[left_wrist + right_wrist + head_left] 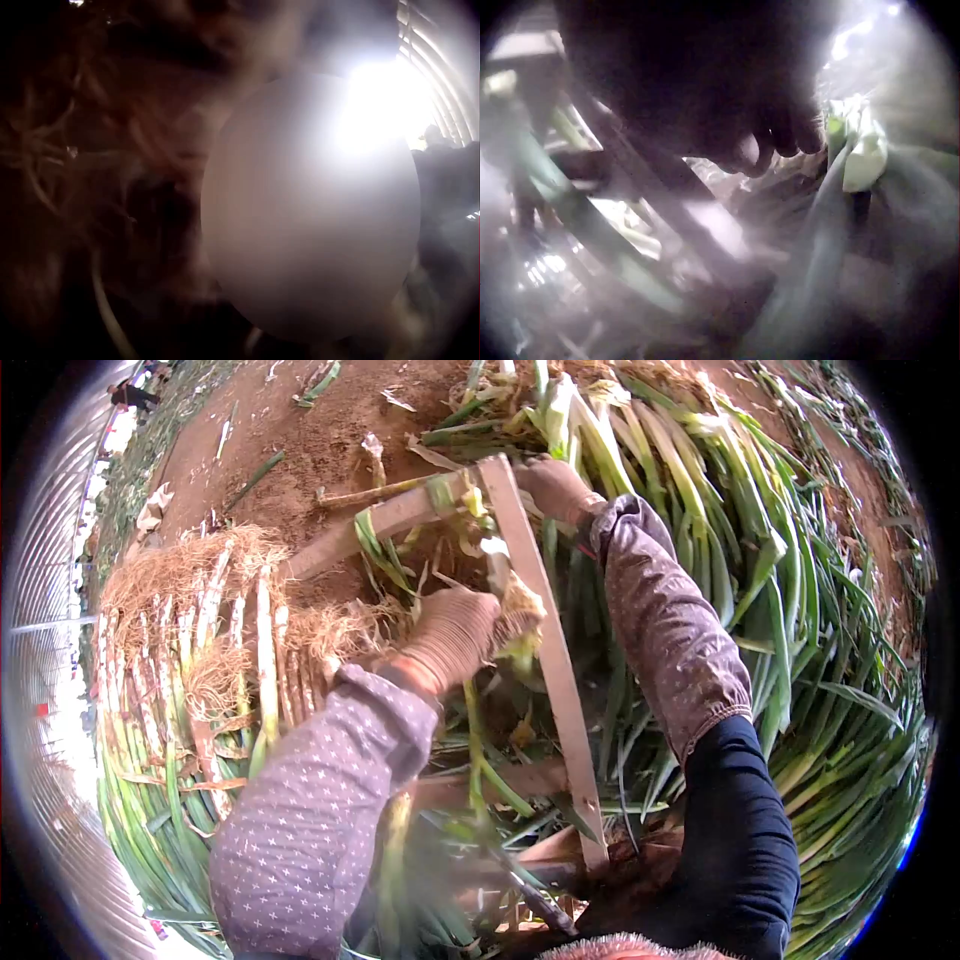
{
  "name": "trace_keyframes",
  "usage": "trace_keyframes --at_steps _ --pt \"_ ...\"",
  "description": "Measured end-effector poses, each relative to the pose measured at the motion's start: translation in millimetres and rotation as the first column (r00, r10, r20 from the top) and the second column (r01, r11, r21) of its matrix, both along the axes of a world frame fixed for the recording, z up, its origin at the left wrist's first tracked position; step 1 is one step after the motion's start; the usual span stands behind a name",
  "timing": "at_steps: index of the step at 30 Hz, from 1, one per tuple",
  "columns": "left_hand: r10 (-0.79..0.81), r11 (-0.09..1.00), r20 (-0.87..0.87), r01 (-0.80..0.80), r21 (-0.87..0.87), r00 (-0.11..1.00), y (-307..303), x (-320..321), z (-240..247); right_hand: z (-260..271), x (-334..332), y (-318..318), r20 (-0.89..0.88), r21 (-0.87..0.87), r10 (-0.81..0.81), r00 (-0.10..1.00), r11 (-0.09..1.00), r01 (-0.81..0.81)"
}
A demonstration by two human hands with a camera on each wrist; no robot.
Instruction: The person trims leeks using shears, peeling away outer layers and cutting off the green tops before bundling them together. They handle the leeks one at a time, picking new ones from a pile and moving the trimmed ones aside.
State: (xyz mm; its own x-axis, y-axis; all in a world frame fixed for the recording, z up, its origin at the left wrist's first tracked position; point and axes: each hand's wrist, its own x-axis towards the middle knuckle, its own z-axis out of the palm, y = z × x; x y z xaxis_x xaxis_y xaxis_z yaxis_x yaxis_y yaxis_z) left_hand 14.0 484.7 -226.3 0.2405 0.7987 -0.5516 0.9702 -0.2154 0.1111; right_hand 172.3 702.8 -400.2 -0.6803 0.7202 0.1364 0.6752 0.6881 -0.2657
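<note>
In the head view my left hand point(455, 628), in a ribbed glove, grips a large green onion point(520, 610) near its root end. Its pale, frayed end sticks out past the fingers, beside the slanting wooden bar point(545, 640). My right hand point(553, 488) is beyond the top of that bar, close to the heap of green onions point(690, 470). Dark, curled fingers point(784, 139) show in the right wrist view near a cut pale stalk point(864, 165); I cannot tell whether they hold anything. The left wrist view is mostly blocked by a blurred pale shape.
A row of onions with bushy roots point(190, 575) lies at the left. The wooden frame point(395, 515) stands between the two piles, with loose leaves beneath it. Bare soil point(290, 445) stretches beyond, and a ribbed translucent wall point(50, 660) runs along the far left.
</note>
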Motion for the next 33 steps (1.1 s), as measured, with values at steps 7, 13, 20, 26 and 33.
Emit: trace_keyframes --at_steps 7,13,20,26,33 --pt "-0.011 0.999 0.197 0.019 -0.039 0.980 3 -7 2 -129 -8 66 -0.166 -0.362 -0.130 0.977 0.930 0.062" --pt "-0.004 0.999 0.301 -0.006 0.034 0.954 -2 -12 -3 -133 -51 63 0.284 -0.175 -0.219 0.933 0.946 0.275" --pt "0.017 0.999 0.217 -0.025 0.037 0.976 -4 -8 4 1 -10 83 -0.059 -0.289 -0.208 0.976 0.940 0.182" --pt "-0.035 0.990 0.290 -0.007 0.142 0.956 -8 -11 -7 249 22 18 -0.658 -0.534 -0.167 0.734 0.792 -0.298" --pt "0.171 0.918 0.273 -0.254 0.305 0.947 -27 3 -10 312 3 -201 -0.541 -0.189 -0.142 0.829 0.981 0.045"
